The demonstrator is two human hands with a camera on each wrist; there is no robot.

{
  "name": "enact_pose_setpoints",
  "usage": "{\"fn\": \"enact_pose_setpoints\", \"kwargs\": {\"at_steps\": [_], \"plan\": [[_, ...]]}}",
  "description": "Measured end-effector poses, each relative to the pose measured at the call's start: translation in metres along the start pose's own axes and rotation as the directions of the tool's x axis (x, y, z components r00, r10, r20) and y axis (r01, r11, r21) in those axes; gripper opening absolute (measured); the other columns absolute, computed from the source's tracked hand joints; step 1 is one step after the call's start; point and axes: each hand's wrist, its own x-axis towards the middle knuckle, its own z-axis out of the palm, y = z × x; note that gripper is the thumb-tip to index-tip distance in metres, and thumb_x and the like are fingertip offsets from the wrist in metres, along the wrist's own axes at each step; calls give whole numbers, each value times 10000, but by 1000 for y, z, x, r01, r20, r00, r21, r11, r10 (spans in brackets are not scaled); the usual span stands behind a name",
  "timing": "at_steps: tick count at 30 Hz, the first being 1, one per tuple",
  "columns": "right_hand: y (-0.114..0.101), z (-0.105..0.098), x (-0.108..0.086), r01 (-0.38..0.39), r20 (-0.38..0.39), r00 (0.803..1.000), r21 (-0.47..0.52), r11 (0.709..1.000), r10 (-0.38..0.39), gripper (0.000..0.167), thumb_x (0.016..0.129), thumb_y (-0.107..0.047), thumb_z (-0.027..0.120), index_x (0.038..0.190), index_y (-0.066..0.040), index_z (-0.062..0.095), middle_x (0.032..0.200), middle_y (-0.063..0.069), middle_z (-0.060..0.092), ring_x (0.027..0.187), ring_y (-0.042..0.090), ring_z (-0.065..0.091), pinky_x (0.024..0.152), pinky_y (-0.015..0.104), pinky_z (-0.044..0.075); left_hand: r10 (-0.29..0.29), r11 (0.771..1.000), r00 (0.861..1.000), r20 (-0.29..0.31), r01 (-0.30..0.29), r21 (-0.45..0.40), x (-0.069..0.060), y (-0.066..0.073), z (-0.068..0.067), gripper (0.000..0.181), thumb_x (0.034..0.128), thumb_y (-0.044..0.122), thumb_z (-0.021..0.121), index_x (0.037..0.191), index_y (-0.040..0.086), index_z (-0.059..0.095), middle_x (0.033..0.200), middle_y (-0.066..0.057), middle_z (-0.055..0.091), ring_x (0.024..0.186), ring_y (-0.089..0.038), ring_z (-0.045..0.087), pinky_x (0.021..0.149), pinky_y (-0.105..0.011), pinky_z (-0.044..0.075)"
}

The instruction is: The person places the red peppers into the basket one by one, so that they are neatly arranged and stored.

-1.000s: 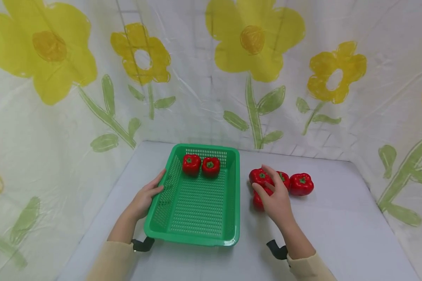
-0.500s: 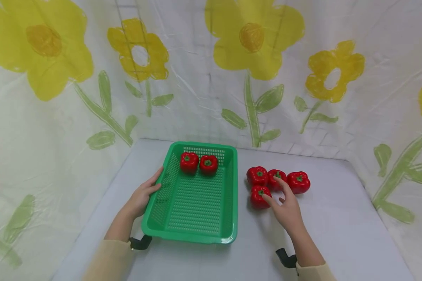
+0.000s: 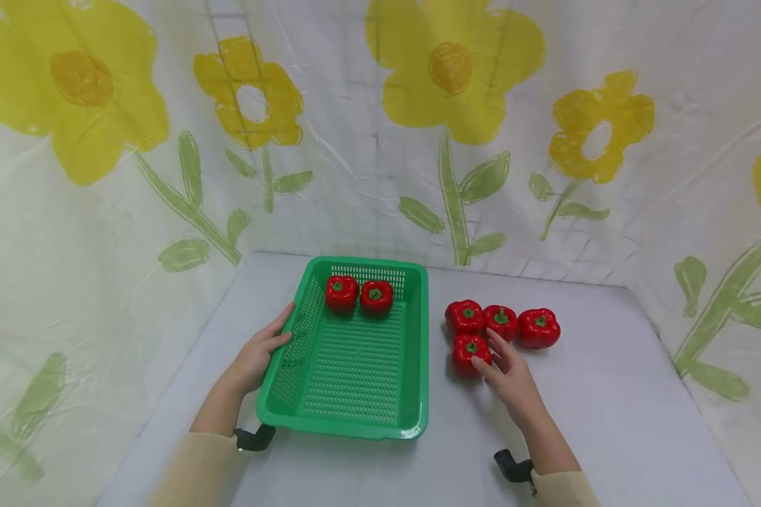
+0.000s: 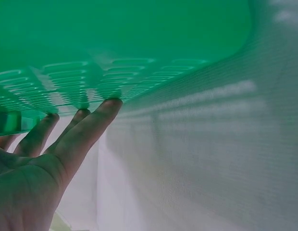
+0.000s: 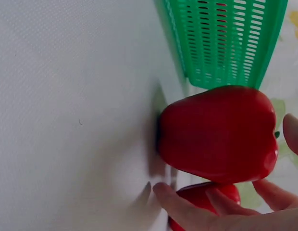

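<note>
My left hand (image 3: 254,360) is at the left side of a green plastic basket (image 3: 349,427). In the left wrist view its straight fingers (image 4: 86,132) touch the basket's slotted wall. Two red bell peppers (image 3: 342,294) sit at the basket's far end. Right of the basket, my right hand (image 3: 510,380) reaches around the nearest loose bell pepper (image 3: 469,354). In the right wrist view the thumb (image 5: 293,134) stands a little apart from this bell pepper (image 5: 218,134), and the spread fingers lie along its other side. Whether any fingertip touches it is unclear.
Behind the near pepper, three more bell peppers stand in a row: left (image 3: 464,318), middle (image 3: 500,322) and right (image 3: 539,328). All rest on a white tabletop (image 3: 609,394). A flower-printed curtain (image 3: 355,176) hangs behind and beside the table.
My right hand has moved from above the left-hand peppers, right and toward me, then in around the near pepper. The left hand stays at the basket, and the peppers have not moved.
</note>
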Motion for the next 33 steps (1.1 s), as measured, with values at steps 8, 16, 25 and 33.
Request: {"fn": "enact_pose_setpoints", "kwargs": {"at_steps": [8, 16, 25, 33], "plan": [[8, 2, 1, -56, 29, 998, 67, 996, 54, 775, 929, -352, 734, 1585, -286, 328, 1642, 132, 278, 1485, 414, 297, 1019, 456, 524, -6, 1000, 1000, 1, 6, -5, 0, 0, -1, 573, 1104, 217, 329, 1628, 344, 136, 1709, 31, 21, 1568, -326, -14, 1193, -568, 202], [8, 7, -3, -85, 12, 996, 171, 982, 85, 782, 899, -361, 764, 1563, -271, 361, 1629, 124, 310, 1459, 389, 366, 1009, 448, 530, 2, 1000, 1000, 2, -2, -6, 0, 0, 0, 574, 1105, 217, 326, 1630, 338, 126, 1709, 30, 10, 1567, -326, -19, 1189, -562, 209], [-2, 10, -12, -46, -16, 999, 227, 973, 51, 775, 909, -288, 766, 1564, -251, 355, 1616, 106, 316, 1444, 372, 384, 960, 415, 558, 5, 1000, 1000, 4, -5, -7, 0, -1, 0, 576, 1105, 212, 326, 1631, 331, 125, 1709, 32, 15, 1569, -307, -32, 1214, -568, 144], [-20, 11, -16, 2, -49, 999, 232, 973, 9, 797, 899, -257, 781, 1566, -237, 345, 1601, 80, 335, 1433, 361, 398, 915, 386, 581, 5, 1000, 1000, -2, -5, -4, 0, -1, 0, 578, 1102, 213, 338, 1629, 336, 135, 1709, 30, 23, 1569, -317, -19, 1204, -563, 177]]}}
